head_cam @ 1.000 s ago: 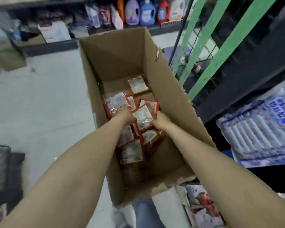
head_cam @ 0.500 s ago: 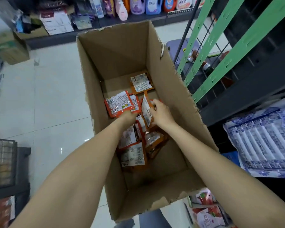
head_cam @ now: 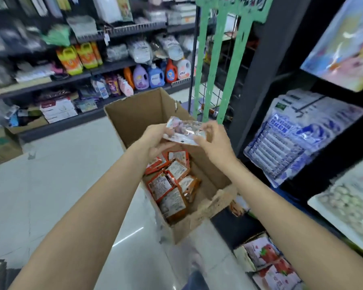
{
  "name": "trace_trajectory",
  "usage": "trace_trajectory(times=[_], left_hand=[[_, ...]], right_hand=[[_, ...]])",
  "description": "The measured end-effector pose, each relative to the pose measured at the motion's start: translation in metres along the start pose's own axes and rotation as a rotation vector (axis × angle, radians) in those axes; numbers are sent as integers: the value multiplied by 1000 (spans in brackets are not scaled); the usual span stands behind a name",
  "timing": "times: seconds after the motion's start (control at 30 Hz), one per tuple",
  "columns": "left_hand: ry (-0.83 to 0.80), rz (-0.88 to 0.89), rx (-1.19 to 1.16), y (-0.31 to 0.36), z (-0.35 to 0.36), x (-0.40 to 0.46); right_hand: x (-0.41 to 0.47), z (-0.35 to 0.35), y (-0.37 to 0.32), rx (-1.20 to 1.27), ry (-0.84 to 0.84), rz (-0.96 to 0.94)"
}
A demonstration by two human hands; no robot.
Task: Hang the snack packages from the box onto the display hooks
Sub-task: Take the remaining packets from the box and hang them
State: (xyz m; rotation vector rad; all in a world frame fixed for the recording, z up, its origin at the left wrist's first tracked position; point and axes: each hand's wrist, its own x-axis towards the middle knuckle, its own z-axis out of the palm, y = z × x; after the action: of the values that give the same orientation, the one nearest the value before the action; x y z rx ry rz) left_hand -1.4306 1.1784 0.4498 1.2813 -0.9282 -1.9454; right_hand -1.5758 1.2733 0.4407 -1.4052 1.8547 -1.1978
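Nearest to the camera, at the bottom right, some white packs with red fruit pictures (head_cam: 268,262) stand on the floor. Further on stands the open cardboard box (head_cam: 134,116) on the pale tiled floor (head_cam: 57,174). Inside it, several orange snack packages (head_cam: 172,185) lie in a loose pile along its left wall. Above the box, both hands hold one snack package (head_cam: 183,132) in the air, lying almost flat. The left hand (head_cam: 155,141) grips its left edge with curled fingers, and the right hand (head_cam: 215,141) pinches its right edge between thumb and fingers. To the right hang blue and white bags (head_cam: 298,135) on a dark rack. Behind the box rises a green display rack (head_cam: 222,65). Farthest, shelves carry coloured detergent bottles (head_cam: 155,75).
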Motion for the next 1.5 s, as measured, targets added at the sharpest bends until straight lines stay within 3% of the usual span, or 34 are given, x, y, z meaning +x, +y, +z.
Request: trace_trajectory(times=[0.07, 0.17, 0.33, 0.43, 0.53, 0.6, 0.67, 0.77, 0.87, 0.97, 1.03, 1.17, 1.33, 1.5], left_hand=[[-84, 67, 147, 6, 21, -34], [-211, 156, 305, 13, 57, -82], [-402, 307, 439, 11, 125, -145], [-459, 394, 290, 2, 176, -175], [-544, 278, 268, -17, 228, -201], [-558, 251, 367, -38, 265, -220], [-560, 346, 399, -56, 301, -240], [-594, 634, 502, -81, 354, -269], [-767, 1057, 866, -106, 402, -308], [-904, 1262, 1049, -130, 447, -344], [-867, 1278, 985, -144, 475, -359], [-795, 1160, 778, -162, 515, -378], [-723, 1118, 675, -168, 542, -389], [-702, 1118, 645, -168, 555, -386]], right_hand=[[-16, -24, -16, 111, 206, 112], [-37, -63, -33, 294, 328, 233], [-97, -137, -47, 445, 482, 175], [-134, -186, -49, 665, 639, 152], [-175, -232, -55, 841, 718, 154], [-206, -267, -51, 761, 760, 160], [-239, -302, -43, 603, 790, 164], [-288, -355, -28, 344, 831, 177], [-337, -398, -16, 64, 895, 145], [-375, -435, -9, -129, 885, 66], [-394, -458, -6, -182, 909, 25], [-416, -498, 6, -51, 1033, -28], [-414, -523, 7, 78, 1031, -39], [-398, -537, 12, 47, 1093, -25]])
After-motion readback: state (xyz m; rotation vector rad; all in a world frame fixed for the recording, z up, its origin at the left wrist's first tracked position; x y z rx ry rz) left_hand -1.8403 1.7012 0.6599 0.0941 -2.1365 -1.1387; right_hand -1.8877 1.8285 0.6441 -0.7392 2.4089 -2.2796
